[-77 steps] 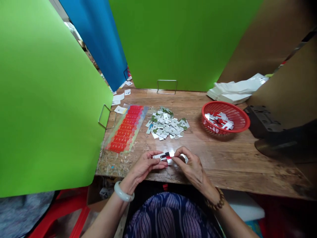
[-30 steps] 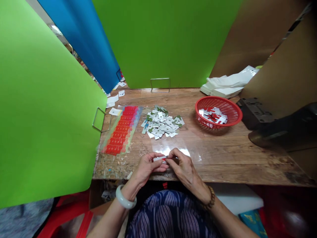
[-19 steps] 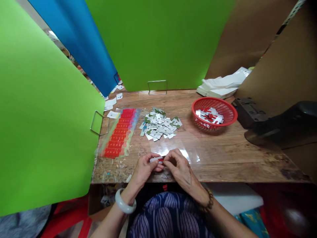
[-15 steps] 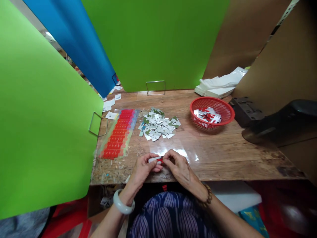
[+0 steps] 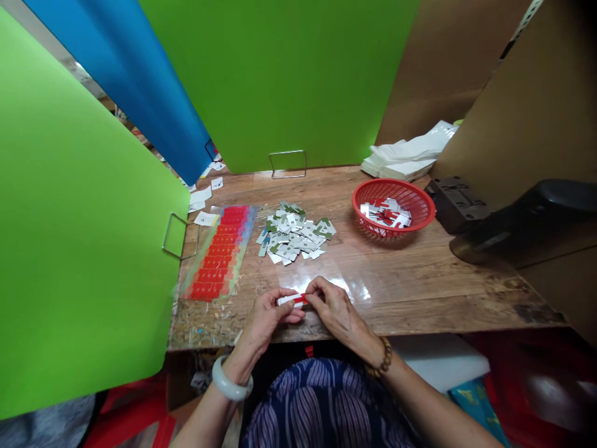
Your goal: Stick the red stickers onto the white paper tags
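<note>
Between my hands, over the table's front edge, is a small white piece with a red part (image 5: pixel 290 300). My left hand (image 5: pixel 273 314) holds its white end between thumb and fingers. The thumb and forefinger of my right hand (image 5: pixel 332 305) pinch the red end. Fingertips cover part of it, so its full outline is hidden. Beyond my hands lies a loose pile of white and olive-green flat pieces (image 5: pixel 293 233). To the left, a clear sheet carries rows of red cut-out stickers (image 5: pixel 217 255).
A red plastic basket (image 5: pixel 422 221) with white and red pieces stands at the right. Behind it lies a stack of white paper (image 5: pixel 401 158). A dark metal block and black machine arm (image 5: pixel 513 218) occupy the right side. Green panels (image 5: pixel 280 81) border the back and left.
The piece has tilted slightly between my fingers, and more of its red part shows. Both hands stay nearly in place; the whole view has shifted slightly.
</note>
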Tool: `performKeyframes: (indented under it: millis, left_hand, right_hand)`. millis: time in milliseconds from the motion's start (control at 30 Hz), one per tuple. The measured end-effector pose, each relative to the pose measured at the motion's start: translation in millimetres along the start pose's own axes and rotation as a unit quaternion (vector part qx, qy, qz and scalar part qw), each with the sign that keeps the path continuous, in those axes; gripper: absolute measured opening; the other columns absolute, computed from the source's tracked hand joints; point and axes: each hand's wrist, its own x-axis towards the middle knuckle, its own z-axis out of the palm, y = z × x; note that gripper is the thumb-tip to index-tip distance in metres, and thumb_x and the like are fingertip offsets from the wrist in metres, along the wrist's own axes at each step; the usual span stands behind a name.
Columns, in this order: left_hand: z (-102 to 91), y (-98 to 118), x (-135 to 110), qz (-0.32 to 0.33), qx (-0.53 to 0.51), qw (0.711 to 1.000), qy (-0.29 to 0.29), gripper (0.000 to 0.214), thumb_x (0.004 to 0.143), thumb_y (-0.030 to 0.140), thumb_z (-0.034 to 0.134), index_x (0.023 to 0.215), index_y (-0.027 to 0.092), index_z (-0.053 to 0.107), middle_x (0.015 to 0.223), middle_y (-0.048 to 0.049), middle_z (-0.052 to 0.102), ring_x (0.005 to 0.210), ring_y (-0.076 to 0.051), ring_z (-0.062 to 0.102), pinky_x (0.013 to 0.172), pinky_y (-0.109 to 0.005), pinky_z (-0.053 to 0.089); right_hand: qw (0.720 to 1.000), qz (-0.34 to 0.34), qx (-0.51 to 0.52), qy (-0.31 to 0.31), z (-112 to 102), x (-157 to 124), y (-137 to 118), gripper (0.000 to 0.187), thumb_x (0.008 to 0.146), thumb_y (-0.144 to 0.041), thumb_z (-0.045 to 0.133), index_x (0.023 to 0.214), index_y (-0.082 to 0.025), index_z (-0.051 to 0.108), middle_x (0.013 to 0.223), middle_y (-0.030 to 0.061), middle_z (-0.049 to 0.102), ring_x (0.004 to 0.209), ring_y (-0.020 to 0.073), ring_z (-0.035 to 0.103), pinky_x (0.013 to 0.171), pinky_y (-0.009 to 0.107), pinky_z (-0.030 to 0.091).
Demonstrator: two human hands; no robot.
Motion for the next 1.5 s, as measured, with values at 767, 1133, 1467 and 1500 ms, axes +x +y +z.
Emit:
performKeyframes:
  millis: [767, 1133, 1467, 1500]
  left_hand:
    - [1.0, 3, -2, 0.001, -0.002, 1.0, 0.01, 0.029, 0.066, 0.016, 0.069, 0.092, 0.007, 0.058, 0.064, -0.0103, 0.07, 0.057, -0.016, 0.067, 0.058, -0.022, 0.054]
    - [-1.2, 0, 0, -0.002, -0.004, 1.0, 0.003, 0.033, 0.064, 0.02, 0.071, 0.091, 0.008, 0.058, 0.062, -0.0095, 0.07, 0.055, -0.016, 0.067, 0.059, -0.022, 0.053]
    - [-1.2, 1, 0, -0.005, -0.02, 1.0, -0.011, 0.033, 0.061, 0.022, 0.073, 0.088, 0.008, 0.059, 0.071, -0.0127, 0.071, 0.056, -0.015, 0.066, 0.057, -0.023, 0.052]
    - [-0.8, 1, 0, -0.006, -0.022, 1.0, -0.013, 0.033, 0.061, 0.022, 0.073, 0.088, 0.008, 0.059, 0.071, -0.0126, 0.071, 0.056, -0.015, 0.066, 0.057, -0.022, 0.052]
  right_hand:
    - [1.0, 0.011, 0.011, -0.006, 4, 3, 4, 0.01, 0.077, -0.015, 0.046, 0.071, -0.017, 0.054, 0.061, -0.0034, 0.052, 0.056, 0.0099, 0.046, 0.052, 0.02, 0.031]
    - [0.998, -0.029, -0.054, 0.012, 7, -4, 1, 0.009, 0.08, -0.014, 0.045, 0.074, -0.018, 0.05, 0.069, -0.001, 0.053, 0.065, 0.0123, 0.048, 0.06, 0.023, 0.035]
    - [1.0, 0.006, -0.003, 0.025, -11, 3, 13, 0.026, 0.082, -0.028, 0.05, 0.104, -0.017, 0.055, 0.073, 0.0009, 0.055, 0.063, 0.0126, 0.051, 0.058, 0.024, 0.041]
    - [0.999, 0.025, 0.031, -0.005, -12, 4, 14, 0.023, 0.084, -0.031, 0.047, 0.099, -0.017, 0.057, 0.069, -0.0005, 0.055, 0.059, 0.0112, 0.051, 0.055, 0.023, 0.041]
